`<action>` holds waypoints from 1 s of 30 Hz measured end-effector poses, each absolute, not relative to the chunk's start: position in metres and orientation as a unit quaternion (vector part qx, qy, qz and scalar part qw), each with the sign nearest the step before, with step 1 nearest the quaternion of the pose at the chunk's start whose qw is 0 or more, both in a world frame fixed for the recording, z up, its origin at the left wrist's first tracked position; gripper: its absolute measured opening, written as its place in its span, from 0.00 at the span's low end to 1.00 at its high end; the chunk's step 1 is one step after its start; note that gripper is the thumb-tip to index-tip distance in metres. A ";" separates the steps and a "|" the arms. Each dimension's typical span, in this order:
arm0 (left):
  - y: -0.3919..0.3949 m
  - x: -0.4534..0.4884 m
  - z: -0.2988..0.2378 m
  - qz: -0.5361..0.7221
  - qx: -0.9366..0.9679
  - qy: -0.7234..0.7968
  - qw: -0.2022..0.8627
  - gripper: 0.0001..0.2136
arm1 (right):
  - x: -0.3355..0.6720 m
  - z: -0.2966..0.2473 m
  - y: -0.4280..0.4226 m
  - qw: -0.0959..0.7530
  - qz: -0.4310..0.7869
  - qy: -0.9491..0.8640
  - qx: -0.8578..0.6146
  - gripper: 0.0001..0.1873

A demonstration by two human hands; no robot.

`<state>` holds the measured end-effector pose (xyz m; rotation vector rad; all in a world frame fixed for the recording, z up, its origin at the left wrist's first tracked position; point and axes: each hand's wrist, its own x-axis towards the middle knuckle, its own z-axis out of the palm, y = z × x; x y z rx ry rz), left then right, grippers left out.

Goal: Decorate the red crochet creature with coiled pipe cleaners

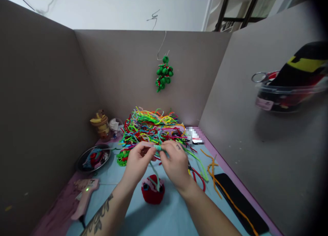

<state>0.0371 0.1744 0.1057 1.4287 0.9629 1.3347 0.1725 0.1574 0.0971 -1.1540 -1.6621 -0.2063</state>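
Observation:
My left hand (pixel 139 161) and my right hand (pixel 176 164) meet over the middle of the table, both closed in a pinch. Between their fingertips is a mint-green pipe cleaner (pixel 158 147), bunched in a small coil. Its pale tail hangs down below my hands. A pale pinkish strip (pixel 148 144) shows at the fingers of my left hand; what it is I cannot make out. Beneath my hands sits a red fuzzy figure (pixel 153 194) with dark eyes and a pink band; the tail passes in front of it.
Behind my hands lies a big heap of coloured pipe cleaners (pixel 153 121). A pink glue gun (pixel 87 196) with a green light and a round dish (pixel 106 161) are left. Right lie orange pipe cleaners (pixel 212 166) and a black slab (pixel 237 202). A green ornament (pixel 164 73) hangs behind.

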 end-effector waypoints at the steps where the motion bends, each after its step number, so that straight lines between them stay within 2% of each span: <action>1: 0.174 0.038 0.105 0.542 0.581 0.394 0.461 0.09 | 0.172 0.097 0.157 0.523 -0.094 -0.695 -0.484 0.08; 5: 0.173 0.037 0.107 0.552 0.599 0.388 0.431 0.06 | 0.171 0.096 0.156 0.527 -0.081 -0.699 -0.477 0.08; 8: 0.172 0.033 0.110 0.564 0.621 0.373 0.396 0.04 | 0.171 0.100 0.156 0.530 0.010 -0.702 -0.474 0.06; 11: 0.172 0.028 0.114 0.563 0.658 0.357 0.351 0.03 | 0.177 0.105 0.157 0.522 0.138 -0.704 -0.460 0.15; 13: 0.172 0.025 0.115 0.554 0.688 0.338 0.325 0.04 | 0.182 0.109 0.158 0.513 0.200 -0.714 -0.433 0.14; 15: 0.173 0.023 0.117 0.547 0.712 0.318 0.306 0.04 | 0.187 0.113 0.158 0.488 0.234 -0.733 -0.411 0.10; 18: 0.173 0.021 0.117 0.542 0.730 0.302 0.286 0.04 | 0.190 0.116 0.157 0.447 0.260 -0.754 -0.406 0.11; 25: 0.173 0.023 0.118 0.501 0.703 0.371 0.343 0.08 | 0.192 0.118 0.155 0.486 0.319 -0.700 -0.415 0.18; 30: 0.173 0.024 0.120 0.498 0.684 0.382 0.371 0.06 | 0.191 0.117 0.155 0.517 0.300 -0.679 -0.426 0.16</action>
